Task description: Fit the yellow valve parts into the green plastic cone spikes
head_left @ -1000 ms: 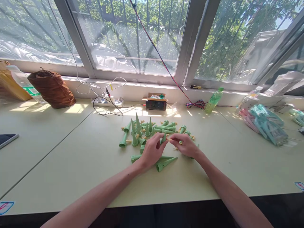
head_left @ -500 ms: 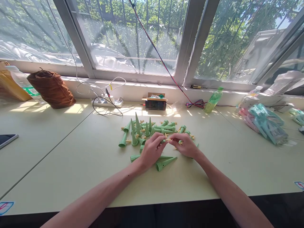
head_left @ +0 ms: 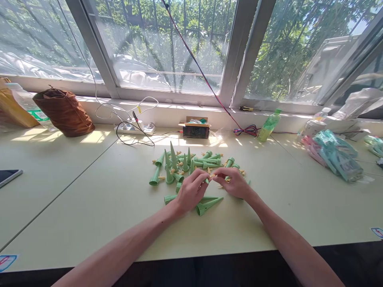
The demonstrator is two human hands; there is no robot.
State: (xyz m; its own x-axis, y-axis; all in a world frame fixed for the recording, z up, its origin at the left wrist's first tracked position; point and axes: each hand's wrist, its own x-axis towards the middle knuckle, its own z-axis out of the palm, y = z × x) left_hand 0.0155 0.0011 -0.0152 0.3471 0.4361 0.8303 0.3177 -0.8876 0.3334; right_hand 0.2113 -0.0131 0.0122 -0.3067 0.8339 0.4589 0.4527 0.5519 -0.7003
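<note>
Setting: sunlight is coming through a wide window (head_left: 167, 48) onto a pale table (head_left: 89, 207).
Left hand: the left hand (head_left: 190, 191) is curling tight around a green plastic cone (head_left: 206, 181), which is showing only as a sliver between the fingers.
Right hand: the right hand (head_left: 236, 184) is pinching a small tan piece (head_left: 213, 175) between thumb and forefinger, right at the cone's end.
Change: a second ago the cone was standing up clear of the left fingers. Now it is lying lower and mostly hidden, and the two sets of fingertips are meeting. By my reading, the tan piece is being pressed onto or into the cone. I cannot tell whether it is seated.
Around the hands: a loose cone (head_left: 209, 205) is lying just beside both wrists, and a pile of cones (head_left: 179, 163) is sitting just beyond the fingers, some of them upright.
Farther out: a power strip (head_left: 136, 128), a small box (head_left: 196, 130) and a green bottle (head_left: 269, 125) are sitting by the sill, a brown bag (head_left: 64, 111) far left, and plastic packets (head_left: 338, 155) far right.
</note>
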